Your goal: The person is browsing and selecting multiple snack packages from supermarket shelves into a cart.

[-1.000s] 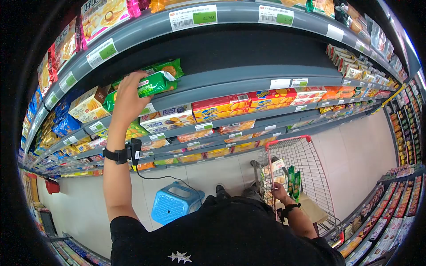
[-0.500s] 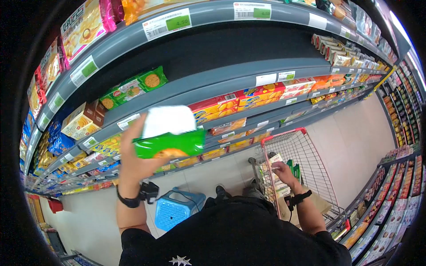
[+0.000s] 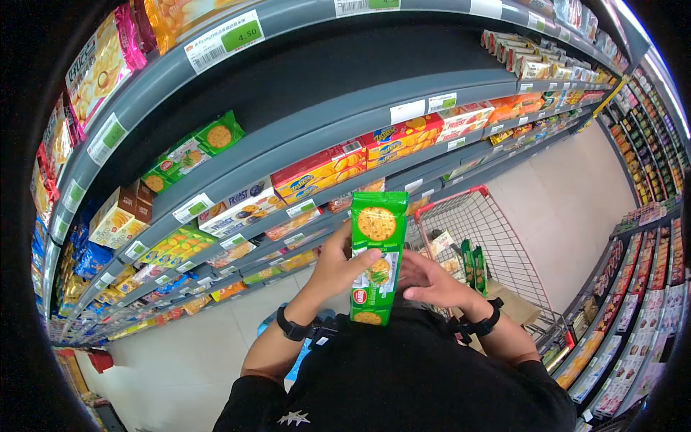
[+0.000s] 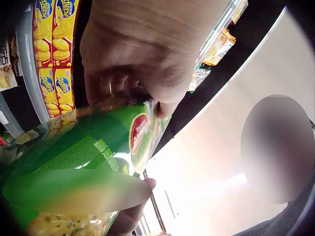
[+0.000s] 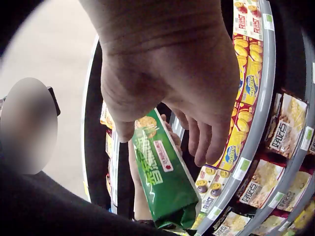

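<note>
A green packet of round biscuits (image 3: 376,225) stands almost upright in front of the chest in the head view. My left hand (image 3: 332,268) grips it from the left, thumb across its front. The left wrist view shows that hand (image 4: 142,54) over the packet (image 4: 106,142), its far fingers hidden. At the packet's right side is my right hand (image 3: 439,282), fingers loosely bent and thumb apart. In the right wrist view the packet (image 5: 165,182) appears just beyond this hand (image 5: 167,83). A similar green packet (image 3: 193,153) lies on the shelf at the left.
A wire shopping cart (image 3: 484,193) with a red rim stands at the right, holding green packs (image 3: 473,268) and a cardboard piece. Stocked shelves (image 3: 317,119) curve across the front. Beneath my left arm a blue stool (image 3: 268,324) is partly hidden.
My left hand has brought the green packet from the shelf to the chest and turned it upright. My right hand has moved from the cart to beside the packet.
</note>
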A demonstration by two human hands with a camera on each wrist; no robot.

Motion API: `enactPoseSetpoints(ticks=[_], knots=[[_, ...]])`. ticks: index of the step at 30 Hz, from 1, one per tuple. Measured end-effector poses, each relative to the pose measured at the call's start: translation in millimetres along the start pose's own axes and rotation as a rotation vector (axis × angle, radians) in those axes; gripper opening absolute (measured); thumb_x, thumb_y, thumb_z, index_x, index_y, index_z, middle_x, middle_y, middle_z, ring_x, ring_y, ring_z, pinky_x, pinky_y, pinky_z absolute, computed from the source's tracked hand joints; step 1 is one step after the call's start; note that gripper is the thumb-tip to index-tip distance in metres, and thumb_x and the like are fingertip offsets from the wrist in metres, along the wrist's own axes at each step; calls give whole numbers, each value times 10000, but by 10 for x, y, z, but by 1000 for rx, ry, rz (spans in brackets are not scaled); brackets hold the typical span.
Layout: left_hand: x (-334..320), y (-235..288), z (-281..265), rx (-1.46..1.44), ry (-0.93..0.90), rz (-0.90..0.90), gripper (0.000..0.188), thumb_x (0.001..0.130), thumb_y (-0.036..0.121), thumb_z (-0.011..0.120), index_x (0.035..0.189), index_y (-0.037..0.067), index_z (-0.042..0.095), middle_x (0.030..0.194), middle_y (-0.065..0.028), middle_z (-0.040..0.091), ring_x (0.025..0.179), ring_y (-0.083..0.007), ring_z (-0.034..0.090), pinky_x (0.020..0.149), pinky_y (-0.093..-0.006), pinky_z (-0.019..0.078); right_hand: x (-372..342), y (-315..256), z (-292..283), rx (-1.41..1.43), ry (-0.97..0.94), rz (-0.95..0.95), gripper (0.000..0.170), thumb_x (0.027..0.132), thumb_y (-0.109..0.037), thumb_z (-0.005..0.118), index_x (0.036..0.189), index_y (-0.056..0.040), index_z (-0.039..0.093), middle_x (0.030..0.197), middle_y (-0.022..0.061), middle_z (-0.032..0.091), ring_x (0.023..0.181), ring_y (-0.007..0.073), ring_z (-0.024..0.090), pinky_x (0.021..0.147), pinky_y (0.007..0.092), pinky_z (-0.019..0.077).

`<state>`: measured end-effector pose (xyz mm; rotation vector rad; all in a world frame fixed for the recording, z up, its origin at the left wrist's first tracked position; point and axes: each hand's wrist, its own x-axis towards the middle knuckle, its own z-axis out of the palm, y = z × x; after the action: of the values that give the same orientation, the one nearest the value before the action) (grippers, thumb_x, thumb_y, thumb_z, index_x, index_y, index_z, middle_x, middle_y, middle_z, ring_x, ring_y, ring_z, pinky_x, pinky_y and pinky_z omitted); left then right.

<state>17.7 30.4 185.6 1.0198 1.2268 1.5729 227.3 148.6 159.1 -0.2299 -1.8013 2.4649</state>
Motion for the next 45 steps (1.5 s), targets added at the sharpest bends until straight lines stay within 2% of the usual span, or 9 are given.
enactPoseSetpoints(ticks=[20, 23, 25, 29, 33, 35, 37, 41, 45], knots=[[5, -250, -150, -128, 242, -112, 418, 945, 234, 648, 1281, 11, 539, 1151, -81, 644, 1016, -136, 602, 878, -298, 481, 89, 187, 146, -70, -64, 234, 699, 880, -92, 713, 1450, -52, 311, 1277, 109, 554, 1103, 173, 574, 926, 337, 503], [4, -235, -197, 121, -15, -132, 490, 907, 292, 694, 1275, -1, 557, 1148, -108, 654, 1009, -157, 613, 868, -310, 487, 82, 236, -29, -37, 27, 182, 673, 895, -126, 702, 1439, -23, 319, 1266, 116, 555, 1125, 189, 573, 930, 363, 516], [-15, -289, -161, 237, -265, -154, 565, 865, 348, 733, 1267, -15, 575, 1149, -143, 659, 991, -181, 629, 850, -329, 498, 81, 180, -157, 135, 397, 44, 662, 905, -157, 694, 1430, 6, 325, 1281, 131, 547, 1121, 205, 582, 930, 378, 526], [2, -327, -119, 292, -357, -278, 616, 850, 376, 740, 1298, -7, 561, 1150, -161, 658, 977, -202, 644, 841, -346, 509, 67, -53, -223, 84, 298, -58, 600, 915, -185, 685, 1393, 22, 387, 1250, 128, 575, 1077, 195, 604, 899, 357, 536], [-17, -327, -156, 214, -416, -261, 690, 852, 385, 737, 1369, 0, 491, 1172, -156, 651, 989, -211, 643, 866, -335, 509, 22, 60, -292, -143, 386, 31, 421, 940, -172, 627, 1289, 32, 510, 1112, 85, 650, 977, 148, 639, 813, 315, 555], [-91, -490, -305, 248, -637, -384, 756, 856, 380, 735, 1428, 7, 411, 1220, -159, 626, 1026, -209, 630, 908, -327, 497, -7, 128, -369, 34, 583, 61, 371, 950, -162, 597, 1262, 26, 526, 1097, 85, 654, 971, 151, 651, 788, 308, 568], [-215, -586, -427, 306, -636, -322, 722, 871, 285, 739, 1441, 16, 387, 1206, -105, 606, 1058, -151, 574, 918, -309, 470, -48, 106, -398, 75, 650, 38, 354, 960, -168, 572, 1257, 18, 520, 1112, 95, 650, 984, 173, 663, 791, 325, 586], [-280, -754, -634, 86, -431, -410, 678, 862, 185, 744, 1437, 60, 407, 1198, -109, 622, 1085, -166, 585, 966, -328, 468, -151, 82, -478, 231, 612, -38, 408, 961, -135, 540, 1329, 13, 448, 1216, 122, 612, 1064, 223, 651, 869, 394, 585], [-147, -713, -710, -28, 44, -292, 601, 872, 174, 728, 1393, 62, 450, 1177, -114, 625, 1033, -154, 604, 896, -313, 506, -240, 99, -484, 295, 506, 23, 487, 927, -71, 561, 1378, 9, 397, 1278, 136, 579, 1157, 251, 607, 978, 447, 528]])
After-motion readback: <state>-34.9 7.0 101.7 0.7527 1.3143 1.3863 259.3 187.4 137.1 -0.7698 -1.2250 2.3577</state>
